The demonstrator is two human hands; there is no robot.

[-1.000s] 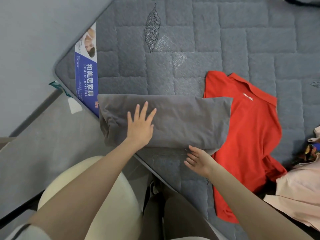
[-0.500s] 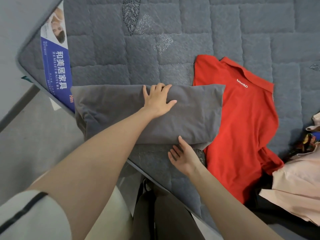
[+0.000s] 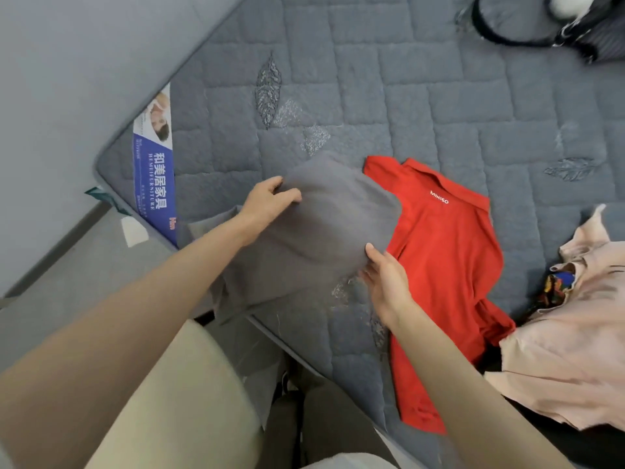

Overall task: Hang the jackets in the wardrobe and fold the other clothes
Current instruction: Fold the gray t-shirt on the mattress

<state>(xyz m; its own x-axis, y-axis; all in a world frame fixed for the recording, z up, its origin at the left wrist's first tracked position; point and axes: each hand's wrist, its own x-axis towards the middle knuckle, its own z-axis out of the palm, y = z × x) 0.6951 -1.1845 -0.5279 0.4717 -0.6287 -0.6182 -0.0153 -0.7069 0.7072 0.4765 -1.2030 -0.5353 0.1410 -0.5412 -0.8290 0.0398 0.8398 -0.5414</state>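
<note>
A folded dark grey garment (image 3: 324, 225) is lifted off the grey quilted mattress (image 3: 422, 96) near its corner. My left hand (image 3: 267, 201) grips its far left edge, fingers curled over the cloth. At the near right edge, my right hand (image 3: 385, 279) holds it with the thumb on top and the fingers underneath. A red polo shirt (image 3: 446, 265) lies spread on the mattress just right of the grey garment, partly under it.
A pale pink garment (image 3: 575, 350) and a patterned cloth (image 3: 554, 286) lie heaped at the right. A black bag (image 3: 581, 28) sits at the far right corner. A blue label (image 3: 155, 184) marks the mattress corner; grey floor and wall lie to the left.
The grey garment lay flat with my left hand pressing on it. Now both hands have taken hold of its edges, lifted it and turned it toward the right.
</note>
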